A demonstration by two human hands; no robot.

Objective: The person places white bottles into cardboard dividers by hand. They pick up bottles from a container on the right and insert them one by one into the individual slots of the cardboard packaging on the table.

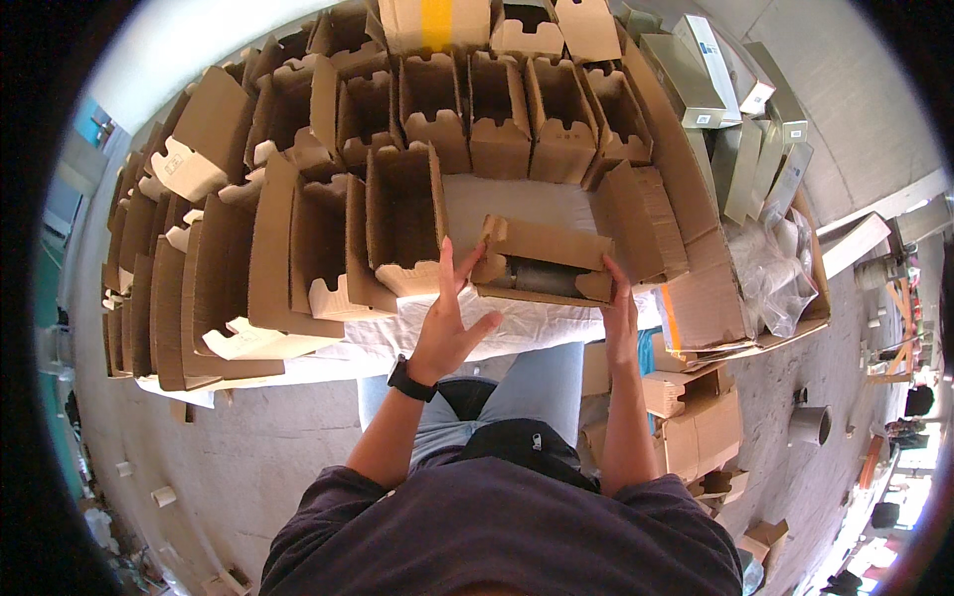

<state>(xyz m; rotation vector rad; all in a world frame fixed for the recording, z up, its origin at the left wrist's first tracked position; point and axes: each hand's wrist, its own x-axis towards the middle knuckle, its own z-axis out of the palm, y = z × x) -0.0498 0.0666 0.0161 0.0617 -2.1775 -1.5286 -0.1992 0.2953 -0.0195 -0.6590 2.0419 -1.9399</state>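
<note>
Head view, looking down past our lap. As to labels, we note small pale labels on the ends of the long grey boxes (676,84) at upper right, and a blue-marked printed panel on the white long box (708,60) among them; the print is too small for us to read. Dark symbols mark the pale flap of one brown box (214,124) at upper left, and faint print shows on the front of another open box (562,139) in the back row. A yellow stripe runs down the box at the top (407,28).

The small cardboard box (547,241) is plain brown, tilted, with notched end flaps; its open side faces us and shows a dark grey object (545,277) inside, whose full shape we cannot tell. It is between our hands, over the white cloth (422,331) and near its front edge.

Our left hand (449,323), below which we wear a black watch (405,379), has its fingers spread and thumb apart, with a fingertip at the box's left end. Our right hand (621,308) lies against the right end; we cannot tell whether its fingers clamp there.
</note>
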